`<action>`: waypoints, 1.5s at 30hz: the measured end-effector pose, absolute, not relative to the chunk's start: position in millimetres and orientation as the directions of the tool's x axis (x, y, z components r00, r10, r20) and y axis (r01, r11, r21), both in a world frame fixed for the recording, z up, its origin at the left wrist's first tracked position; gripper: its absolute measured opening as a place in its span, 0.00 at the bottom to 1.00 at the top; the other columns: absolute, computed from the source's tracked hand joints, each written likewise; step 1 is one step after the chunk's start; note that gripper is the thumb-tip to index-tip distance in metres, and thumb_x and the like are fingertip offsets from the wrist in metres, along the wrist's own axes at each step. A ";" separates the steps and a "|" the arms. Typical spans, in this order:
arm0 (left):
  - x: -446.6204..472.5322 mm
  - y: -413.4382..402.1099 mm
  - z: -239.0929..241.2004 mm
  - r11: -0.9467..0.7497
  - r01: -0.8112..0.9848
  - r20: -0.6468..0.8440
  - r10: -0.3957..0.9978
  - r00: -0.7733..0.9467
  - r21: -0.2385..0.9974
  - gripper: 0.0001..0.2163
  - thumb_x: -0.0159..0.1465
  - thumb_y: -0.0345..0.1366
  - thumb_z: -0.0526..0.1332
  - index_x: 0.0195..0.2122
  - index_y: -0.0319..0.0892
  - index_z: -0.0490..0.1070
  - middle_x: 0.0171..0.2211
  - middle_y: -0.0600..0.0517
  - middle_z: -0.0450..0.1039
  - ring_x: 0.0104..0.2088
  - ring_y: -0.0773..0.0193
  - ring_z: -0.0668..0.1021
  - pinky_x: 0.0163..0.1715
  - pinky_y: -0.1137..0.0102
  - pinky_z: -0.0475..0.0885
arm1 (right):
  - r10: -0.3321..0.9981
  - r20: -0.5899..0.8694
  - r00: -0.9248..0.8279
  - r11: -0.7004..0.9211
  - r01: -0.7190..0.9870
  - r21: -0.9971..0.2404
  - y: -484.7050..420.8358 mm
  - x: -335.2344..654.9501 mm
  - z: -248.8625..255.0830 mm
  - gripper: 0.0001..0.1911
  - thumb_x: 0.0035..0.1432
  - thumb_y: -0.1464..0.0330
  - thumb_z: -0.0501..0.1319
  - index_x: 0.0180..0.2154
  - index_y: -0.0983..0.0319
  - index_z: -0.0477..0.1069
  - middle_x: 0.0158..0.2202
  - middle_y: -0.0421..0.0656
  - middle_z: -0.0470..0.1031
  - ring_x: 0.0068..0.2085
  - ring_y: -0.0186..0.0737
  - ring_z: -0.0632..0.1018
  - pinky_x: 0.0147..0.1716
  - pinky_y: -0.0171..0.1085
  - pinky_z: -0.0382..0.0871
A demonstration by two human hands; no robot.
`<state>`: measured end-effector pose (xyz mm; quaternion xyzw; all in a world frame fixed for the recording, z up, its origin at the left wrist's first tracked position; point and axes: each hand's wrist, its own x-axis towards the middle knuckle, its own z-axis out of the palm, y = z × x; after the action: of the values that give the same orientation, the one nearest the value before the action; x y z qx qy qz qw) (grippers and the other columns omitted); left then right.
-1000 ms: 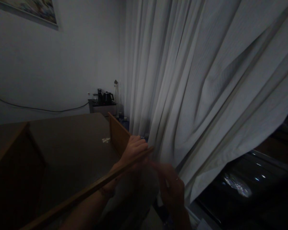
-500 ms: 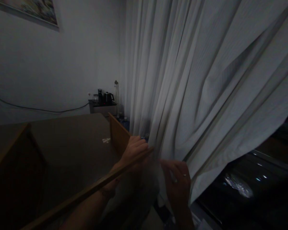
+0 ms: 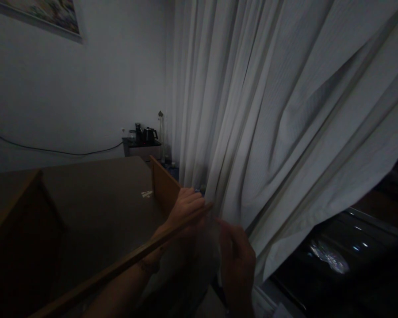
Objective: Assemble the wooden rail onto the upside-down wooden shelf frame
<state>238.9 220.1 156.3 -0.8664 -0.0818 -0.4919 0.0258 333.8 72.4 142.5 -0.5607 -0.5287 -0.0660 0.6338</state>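
A long, narrow wooden edge (image 3: 129,257) slants from the lower left up to the middle of the head view. My left hand (image 3: 188,204) is closed around its far end, with the fingers on the far side and the forearm passing behind the wood. Just right of that end, my right hand (image 3: 238,251) is raised with thumb and forefinger pinched together. Whatever sits between those fingertips is too dark and blurred to make out. Behind both hands hangs a long white curtain (image 3: 232,145).
An upright wooden panel (image 3: 166,183) stands behind my left hand, and another wooden panel (image 3: 16,207) rises at the left. Both are by a brown surface (image 3: 109,190) bearing small white scraps (image 3: 146,194). A black kettle (image 3: 149,134) stands in the far corner. Crinkled clear plastic (image 3: 329,257) lies right.
My right hand has shifted slightly left and turned, bringing its fingertips closer to the end of the wood. My left hand stays where it was.
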 end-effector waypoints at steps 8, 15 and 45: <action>238.4 219.7 156.5 -0.985 0.162 0.847 0.129 0.515 0.052 0.08 0.59 0.38 0.52 0.24 0.43 0.60 0.22 0.53 0.63 0.28 0.62 0.65 0.31 0.63 0.58 | 0.367 0.874 0.318 0.315 0.842 -0.439 78.0 338.5 139.6 0.13 0.66 0.69 0.55 0.48 0.57 0.74 0.37 0.44 0.79 0.38 0.39 0.79 0.35 0.35 0.74; 239.3 221.6 154.8 -0.988 0.151 0.864 0.099 0.494 0.026 0.08 0.59 0.38 0.52 0.24 0.43 0.58 0.22 0.54 0.62 0.27 0.62 0.64 0.31 0.63 0.56 | 0.402 0.723 0.562 0.363 0.627 -0.689 80.2 348.6 124.3 0.09 0.58 0.64 0.65 0.40 0.59 0.76 0.31 0.41 0.81 0.29 0.37 0.81 0.30 0.33 0.76; 238.1 222.3 154.0 -0.986 0.160 0.842 0.116 0.527 0.036 0.09 0.57 0.42 0.52 0.24 0.44 0.58 0.22 0.53 0.62 0.27 0.61 0.65 0.32 0.62 0.57 | 0.538 0.806 0.246 0.483 0.694 -0.534 74.0 351.4 130.8 0.15 0.62 0.73 0.59 0.48 0.54 0.75 0.33 0.41 0.78 0.34 0.36 0.78 0.32 0.33 0.74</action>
<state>238.1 222.3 154.0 -0.8733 -0.0790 -0.4801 0.0231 351.4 74.0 130.8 -0.5043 -0.6106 -0.0643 0.6073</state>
